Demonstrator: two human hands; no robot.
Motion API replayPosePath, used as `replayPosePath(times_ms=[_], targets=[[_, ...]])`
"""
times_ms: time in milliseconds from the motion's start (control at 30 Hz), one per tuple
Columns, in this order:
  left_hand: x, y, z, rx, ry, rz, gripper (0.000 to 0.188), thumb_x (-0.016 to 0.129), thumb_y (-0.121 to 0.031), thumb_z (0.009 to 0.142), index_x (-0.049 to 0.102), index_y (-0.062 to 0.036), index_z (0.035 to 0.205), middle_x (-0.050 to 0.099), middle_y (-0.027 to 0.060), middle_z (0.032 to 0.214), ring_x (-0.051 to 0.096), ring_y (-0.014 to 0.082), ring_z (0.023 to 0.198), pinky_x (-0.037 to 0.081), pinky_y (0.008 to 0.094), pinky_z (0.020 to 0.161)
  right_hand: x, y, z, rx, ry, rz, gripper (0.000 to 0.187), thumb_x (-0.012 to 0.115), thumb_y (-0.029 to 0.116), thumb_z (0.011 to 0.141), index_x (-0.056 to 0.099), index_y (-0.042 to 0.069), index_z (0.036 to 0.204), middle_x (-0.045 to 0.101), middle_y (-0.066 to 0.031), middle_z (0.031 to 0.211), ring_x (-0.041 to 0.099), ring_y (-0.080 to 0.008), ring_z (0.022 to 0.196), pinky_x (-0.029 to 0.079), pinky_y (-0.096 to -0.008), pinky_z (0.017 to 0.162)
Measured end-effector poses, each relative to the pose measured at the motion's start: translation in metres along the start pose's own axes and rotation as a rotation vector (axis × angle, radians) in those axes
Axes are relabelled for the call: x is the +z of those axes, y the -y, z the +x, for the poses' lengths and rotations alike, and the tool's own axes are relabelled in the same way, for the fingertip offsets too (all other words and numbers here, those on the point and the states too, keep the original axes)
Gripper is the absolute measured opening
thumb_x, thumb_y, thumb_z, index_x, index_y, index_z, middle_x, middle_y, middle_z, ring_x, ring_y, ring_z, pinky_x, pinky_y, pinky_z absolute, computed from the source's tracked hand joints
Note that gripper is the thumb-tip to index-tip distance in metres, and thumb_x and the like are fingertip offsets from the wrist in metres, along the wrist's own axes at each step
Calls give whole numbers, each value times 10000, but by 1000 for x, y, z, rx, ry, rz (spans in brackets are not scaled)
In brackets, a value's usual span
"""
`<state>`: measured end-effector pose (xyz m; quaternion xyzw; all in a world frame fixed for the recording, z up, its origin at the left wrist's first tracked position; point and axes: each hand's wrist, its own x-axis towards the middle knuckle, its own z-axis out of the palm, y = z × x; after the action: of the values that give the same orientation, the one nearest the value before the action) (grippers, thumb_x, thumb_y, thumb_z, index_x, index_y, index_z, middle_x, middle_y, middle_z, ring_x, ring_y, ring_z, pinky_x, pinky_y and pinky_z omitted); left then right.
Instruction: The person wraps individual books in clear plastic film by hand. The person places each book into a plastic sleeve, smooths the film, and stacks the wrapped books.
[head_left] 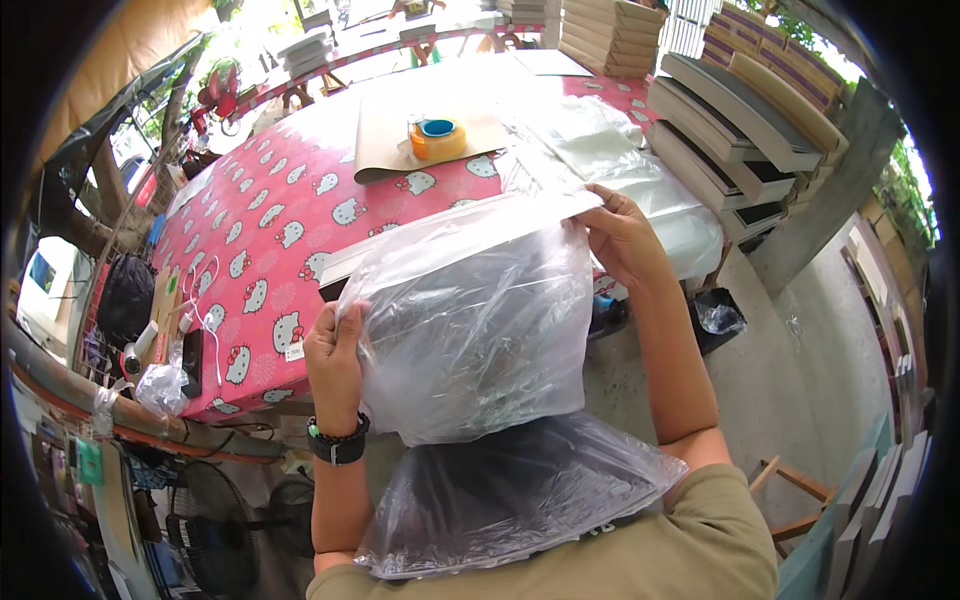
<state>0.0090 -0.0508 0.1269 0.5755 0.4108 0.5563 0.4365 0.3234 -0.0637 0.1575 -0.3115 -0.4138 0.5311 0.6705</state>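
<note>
A clear plastic bag point(480, 320) is stretched between my hands at the near edge of the table. My left hand point(333, 350) pinches its left edge, thumb on top. My right hand point(622, 238) grips the upper right corner, higher and farther out. A whitish band runs along the bag's top. Below it, crumpled clear plastic point(520, 490) spreads over my chest; whether both are one piece I cannot tell. A flat white thing with a dark edge point(345, 265) shows behind the bag's upper left, mostly hidden.
A tape roll point(438, 140) lies on brown paper point(375, 160) atop the pink patterned table point(270, 230). Clear plastic sheets point(640, 190) cover the table's right side. Thick book-like stacks point(740, 130) stand at right, a dark bin point(716, 318) below. A fan point(215, 520) stands lower left.
</note>
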Motion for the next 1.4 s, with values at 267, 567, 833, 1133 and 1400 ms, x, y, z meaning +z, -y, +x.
replayPosePath(times_ms=[267,567,833,1133,1400], targets=[[-17,14,-20,-113,169,111,115,533,-109,797,561,-1,823,528,-21,670,462,29,610,354,167,550,14,-19,4,-181,-197,-120,147,533,9,781,544,-13,926,553,-6,740,491,-42,624,387,-166,554],[-61,-3,-21,-438,-59,-503,249,491,-115,807,490,-10,1032,573,43,855,562,113,684,458,212,566,-17,-4,-60,154,320,-1358,284,605,55,669,555,-36,933,604,-105,827,561,-186,678,450,-272,622],[18,-36,4,-178,852,-397,488,476,-324,861,354,-10,1216,474,84,1099,494,99,898,416,244,761,108,-39,-40,-99,564,-795,588,709,122,655,417,13,1153,573,-94,951,543,-136,802,433,-286,746],[-23,27,-40,-118,537,-1025,828,617,-489,698,243,-63,1302,319,170,1298,337,281,1185,332,424,945,76,-55,-25,0,-189,99,163,540,77,814,543,-7,954,601,-81,854,595,-138,727,495,-246,635],[-7,22,-24,-249,-191,-831,135,611,-110,781,583,-39,893,589,13,805,553,94,713,452,229,662,26,-44,-48,-104,-281,-520,175,531,82,814,529,10,974,572,-73,879,547,-113,759,451,-240,664]])
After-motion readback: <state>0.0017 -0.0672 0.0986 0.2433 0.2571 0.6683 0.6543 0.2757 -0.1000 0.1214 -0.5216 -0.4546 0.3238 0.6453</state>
